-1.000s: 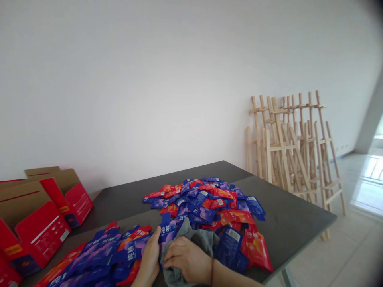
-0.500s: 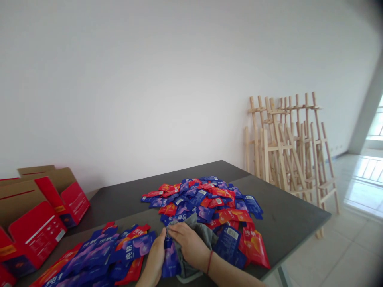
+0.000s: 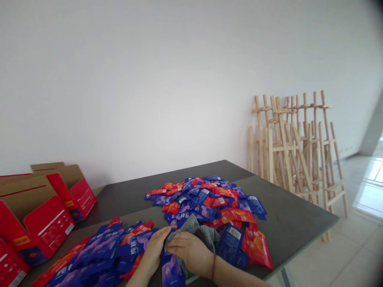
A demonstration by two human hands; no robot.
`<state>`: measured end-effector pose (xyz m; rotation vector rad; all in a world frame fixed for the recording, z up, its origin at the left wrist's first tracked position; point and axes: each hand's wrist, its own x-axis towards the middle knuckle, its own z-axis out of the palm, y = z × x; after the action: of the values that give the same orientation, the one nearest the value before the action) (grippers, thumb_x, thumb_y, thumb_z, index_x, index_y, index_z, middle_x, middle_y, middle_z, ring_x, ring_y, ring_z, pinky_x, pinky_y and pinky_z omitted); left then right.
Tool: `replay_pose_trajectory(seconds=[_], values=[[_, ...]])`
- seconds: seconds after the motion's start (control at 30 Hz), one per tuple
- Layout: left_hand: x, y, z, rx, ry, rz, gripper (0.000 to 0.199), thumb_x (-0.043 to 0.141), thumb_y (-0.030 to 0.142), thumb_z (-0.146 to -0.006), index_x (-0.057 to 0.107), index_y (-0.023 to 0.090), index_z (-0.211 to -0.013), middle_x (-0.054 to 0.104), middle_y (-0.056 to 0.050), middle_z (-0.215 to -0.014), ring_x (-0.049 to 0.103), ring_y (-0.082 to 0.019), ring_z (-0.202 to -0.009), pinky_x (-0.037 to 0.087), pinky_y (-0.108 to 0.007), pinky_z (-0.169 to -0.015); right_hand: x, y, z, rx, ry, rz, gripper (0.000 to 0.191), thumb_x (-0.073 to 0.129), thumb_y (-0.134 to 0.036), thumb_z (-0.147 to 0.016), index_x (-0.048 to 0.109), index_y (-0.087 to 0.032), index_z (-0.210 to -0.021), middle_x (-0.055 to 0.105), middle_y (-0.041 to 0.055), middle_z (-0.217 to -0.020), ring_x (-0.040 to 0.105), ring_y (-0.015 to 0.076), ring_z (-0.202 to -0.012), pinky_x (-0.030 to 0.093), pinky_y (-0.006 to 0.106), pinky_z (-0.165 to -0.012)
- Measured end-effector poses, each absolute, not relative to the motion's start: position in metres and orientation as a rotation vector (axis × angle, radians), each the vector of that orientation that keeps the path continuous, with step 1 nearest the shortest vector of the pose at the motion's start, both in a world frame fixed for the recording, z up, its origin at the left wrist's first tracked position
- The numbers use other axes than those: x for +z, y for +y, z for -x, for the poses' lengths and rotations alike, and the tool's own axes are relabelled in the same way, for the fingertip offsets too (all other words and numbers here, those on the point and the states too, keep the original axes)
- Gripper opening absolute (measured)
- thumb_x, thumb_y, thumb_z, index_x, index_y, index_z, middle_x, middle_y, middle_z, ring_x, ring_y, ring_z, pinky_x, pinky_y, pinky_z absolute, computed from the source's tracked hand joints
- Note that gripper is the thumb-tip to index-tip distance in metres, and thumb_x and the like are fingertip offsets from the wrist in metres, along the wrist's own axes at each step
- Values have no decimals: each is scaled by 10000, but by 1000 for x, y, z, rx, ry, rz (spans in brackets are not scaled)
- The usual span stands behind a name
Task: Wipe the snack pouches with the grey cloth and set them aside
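A blue and purple packet (image 3: 172, 273) hangs upright just in front of me, with my left hand (image 3: 156, 249) closed on its upper left edge. My right hand (image 3: 191, 251) is wrapped around a grey cloth (image 3: 206, 235) and presses it against the packet's upper right side. Part of the packet's top is hidden behind the fingers and cloth. To the left lie overlapping blue and red packets (image 3: 101, 251). Beyond my hands spreads a loose heap of blue and red packets (image 3: 203, 199), with a red packet (image 3: 259, 247) at its near right.
Red cardboard boxes (image 3: 49, 229) with raised flaps stand at the left on the dark table (image 3: 287, 211). Wooden easels (image 3: 287, 151) lean near the white wall behind the table's right side. The table's right edge drops to a tiled floor.
My right hand and the cloth have slid slightly down the packet. My left hand has shifted a little left, and the packet sits lower. The view has turned slightly left.
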<state>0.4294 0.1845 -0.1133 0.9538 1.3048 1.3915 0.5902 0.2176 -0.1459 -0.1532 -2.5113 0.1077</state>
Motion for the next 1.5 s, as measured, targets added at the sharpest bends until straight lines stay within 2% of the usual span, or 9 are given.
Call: replay_pose_trajectory(seconds=[0.1,0.37,0.57,0.63,0.77,1.0,1.2,1.37,1.5], values=[[-116,187,-428,1384,1285,-941,275,761,338,-586,761,152,-788,776,-94,-834,698,-281,-886,499,-373,-872,-147,220,-589,106,-2495,228,302,445,-198,-944,598,-124,-1194,630,71,-1232,506,180,-1152,343,318,-1055],[-113,191,-423,1485,1279,-819,217,726,265,-638,746,164,-830,779,-84,-795,718,-272,-859,524,-398,-870,-144,213,-596,207,-2634,-56,334,469,-171,-850,620,-185,-1147,658,20,-1212,537,164,-1131,364,325,-986],[-105,194,-403,1602,1269,-714,216,667,222,-701,722,158,-899,776,-82,-761,728,-261,-844,543,-419,-859,-138,208,-600,443,-2624,26,379,495,-96,-674,655,-217,-996,707,-13,-1092,585,173,-1059,357,329,-985],[-103,195,-400,1635,1268,-699,226,671,216,-698,716,158,-912,776,-76,-754,729,-255,-840,543,-412,-865,-136,209,-599,513,-2514,166,453,495,-70,-624,656,-210,-1023,707,11,-1086,595,197,-1039,387,334,-968],[-107,198,-405,1657,1254,-711,254,706,230,-672,713,149,-913,776,-81,-764,718,-267,-904,532,-416,-889,-136,211,-592,513,-2374,209,613,482,-46,-604,608,-146,-1195,641,79,-1231,556,228,-1124,401,326,-999],[-118,198,-415,1697,1247,-737,263,716,292,-694,709,175,-928,780,-77,-864,701,-270,-976,514,-422,-927,-137,214,-595,479,-2616,-12,522,442,-92,-679,612,-146,-1169,632,71,-1248,538,180,-1176,361,321,-1054],[-108,196,-413,1733,1233,-600,233,571,181,-824,668,213,-1034,777,-30,-826,725,-198,-877,532,-360,-890,-136,210,-600,593,-2483,81,454,498,-7,-612,648,-237,-973,694,-9,-1053,612,182,-1017,411,268,-980],[-108,193,-432,1561,1170,-551,114,591,152,-787,701,138,-814,766,-73,-799,724,-220,-847,555,-339,-828,-123,210,-594,513,-2157,399,579,456,39,-581,599,-213,-1081,621,43,-1108,537,204,-1080,403,338,-998],[-113,191,-444,1487,1152,-587,85,621,142,-723,705,138,-729,763,-70,-781,719,-227,-854,547,-327,-833,-117,213,-585,467,-2097,602,491,451,17,-657,569,-171,-1095,565,87,-1141,500,199,-1093,401,342,-995]])
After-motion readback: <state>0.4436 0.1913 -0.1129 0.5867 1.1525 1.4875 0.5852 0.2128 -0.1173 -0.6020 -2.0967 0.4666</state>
